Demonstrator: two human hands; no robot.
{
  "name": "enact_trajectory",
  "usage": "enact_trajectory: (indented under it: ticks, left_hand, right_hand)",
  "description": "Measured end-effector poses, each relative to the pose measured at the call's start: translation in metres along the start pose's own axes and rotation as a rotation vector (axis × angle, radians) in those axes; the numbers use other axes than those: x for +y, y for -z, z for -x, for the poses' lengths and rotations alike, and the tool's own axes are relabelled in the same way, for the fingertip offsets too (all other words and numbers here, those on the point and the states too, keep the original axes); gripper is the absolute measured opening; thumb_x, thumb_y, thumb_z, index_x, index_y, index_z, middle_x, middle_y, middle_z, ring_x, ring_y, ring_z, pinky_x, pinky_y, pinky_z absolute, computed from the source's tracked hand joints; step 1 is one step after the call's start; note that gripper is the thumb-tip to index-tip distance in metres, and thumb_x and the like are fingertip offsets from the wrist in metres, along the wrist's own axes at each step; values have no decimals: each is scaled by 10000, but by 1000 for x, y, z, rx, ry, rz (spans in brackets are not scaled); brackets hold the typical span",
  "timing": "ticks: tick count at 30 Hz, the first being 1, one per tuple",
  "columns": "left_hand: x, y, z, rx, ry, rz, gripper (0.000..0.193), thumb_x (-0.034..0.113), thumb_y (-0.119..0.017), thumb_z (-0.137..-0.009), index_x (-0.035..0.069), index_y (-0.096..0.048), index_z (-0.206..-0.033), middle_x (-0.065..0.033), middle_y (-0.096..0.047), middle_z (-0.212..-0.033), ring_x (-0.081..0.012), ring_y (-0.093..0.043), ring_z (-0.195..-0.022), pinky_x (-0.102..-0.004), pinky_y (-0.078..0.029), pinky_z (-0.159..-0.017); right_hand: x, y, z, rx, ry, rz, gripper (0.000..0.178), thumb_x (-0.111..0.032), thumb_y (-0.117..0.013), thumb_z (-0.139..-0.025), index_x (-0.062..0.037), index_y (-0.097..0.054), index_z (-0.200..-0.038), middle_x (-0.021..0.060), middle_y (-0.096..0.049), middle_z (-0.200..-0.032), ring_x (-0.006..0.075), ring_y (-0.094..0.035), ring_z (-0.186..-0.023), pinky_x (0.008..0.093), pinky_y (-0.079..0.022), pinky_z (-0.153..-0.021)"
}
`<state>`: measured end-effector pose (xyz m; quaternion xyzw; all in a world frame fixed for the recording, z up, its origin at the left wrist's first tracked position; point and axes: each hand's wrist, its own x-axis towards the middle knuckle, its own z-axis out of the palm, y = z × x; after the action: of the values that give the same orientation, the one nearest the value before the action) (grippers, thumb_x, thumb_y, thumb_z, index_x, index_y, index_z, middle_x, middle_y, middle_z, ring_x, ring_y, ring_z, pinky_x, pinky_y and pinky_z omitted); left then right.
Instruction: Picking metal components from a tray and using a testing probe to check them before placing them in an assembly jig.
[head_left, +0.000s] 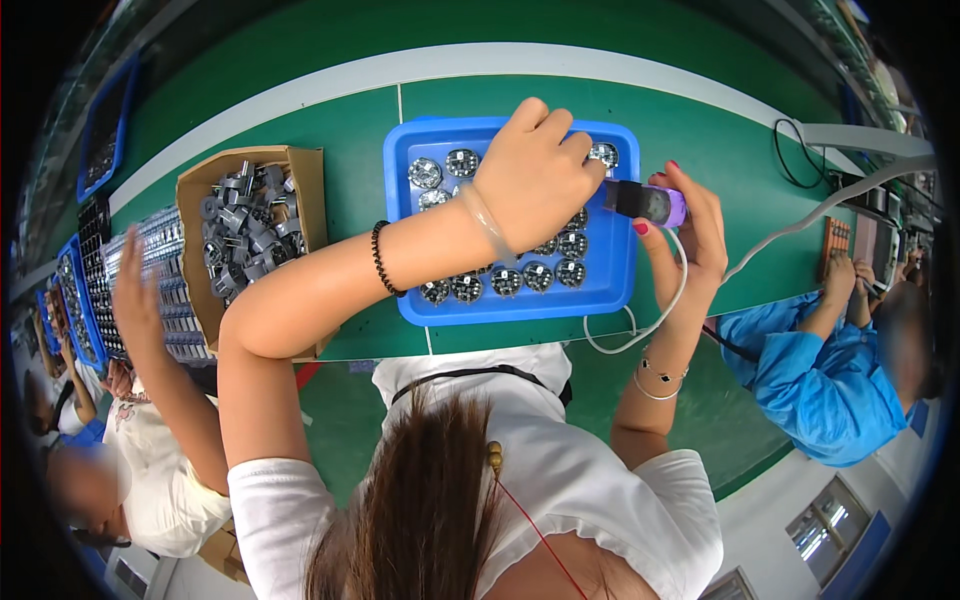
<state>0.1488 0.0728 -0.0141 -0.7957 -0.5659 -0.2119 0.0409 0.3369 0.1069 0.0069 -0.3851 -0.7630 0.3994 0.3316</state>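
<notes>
My right hand [694, 225] grips a small purple-and-black device [655, 204] between thumb and fingers. A white cable [683, 270] loops down from it past my wrist. My left arm reaches across the blue tray [627, 285], and my left hand [537, 182] is closed above it. Its curled fingertips are turned away, right by the device's black end, so what they pinch is hidden. Several round circuit-board parts, silver and dark, lie in rows in the tray, such as the round part [507, 281] along its near side. My left hand and forearm cover some of them.
A cardboard box [313, 200] full of grey plastic parts stands left of the tray on the green table [360, 130]. Beyond it are racks of small parts [165, 280] and a co-worker's raised hand [135, 290]. At right, a co-worker in blue [810, 370] sits near a grey cable [810, 212].
</notes>
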Motion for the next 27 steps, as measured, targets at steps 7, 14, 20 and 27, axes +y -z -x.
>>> enact_trajectory:
  ticks: [7, 14, 20, 27]
  left_hand:
    - [-11, 8, 1, -127, -99, 173, 171, 230, -701, -690, 76, -627, -681, -15, -550, -701, -182, -515, -775, -315, -387, -754]
    - [-6, 8, 4, -192, -131, 179, 195, 235, -713, -695, 66, -627, -741, -12, -578, -790, -182, -529, -820, -315, -388, -772]
    - [-5, 13, 6, -103, -112, 259, 163, 177, -720, -674, 86, -628, -773, -9, -577, -852, -183, -536, -853, -331, -386, -783]
    - [-1, 3, 7, -63, -123, 162, 74, 150, -599, -673, 106, -647, -637, -26, -571, -751, -176, -547, -784, -309, -376, -759]
  right_hand:
    - [2, -5, 3, 55, -22, 12, 491, -28, -745, -689, -15, -603, -1159, 134, -602, -1069, 230, -593, -967, 313, -467, -838]
    - [0, -5, 6, -25, 28, 91, 515, 60, -685, -721, 20, -548, -1216, 130, -556, -1113, 209, -566, -1029, 297, -452, -881]
    - [3, -8, 8, -32, 54, 103, 515, 30, -724, -697, 10, -572, -1189, 127, -572, -1117, 201, -575, -1005, 287, -458, -847]
    - [-1, -9, 11, 56, -41, 123, 453, -34, -750, -707, 20, -587, -1127, 92, -591, -1044, 170, -572, -952, 261, -456, -805]
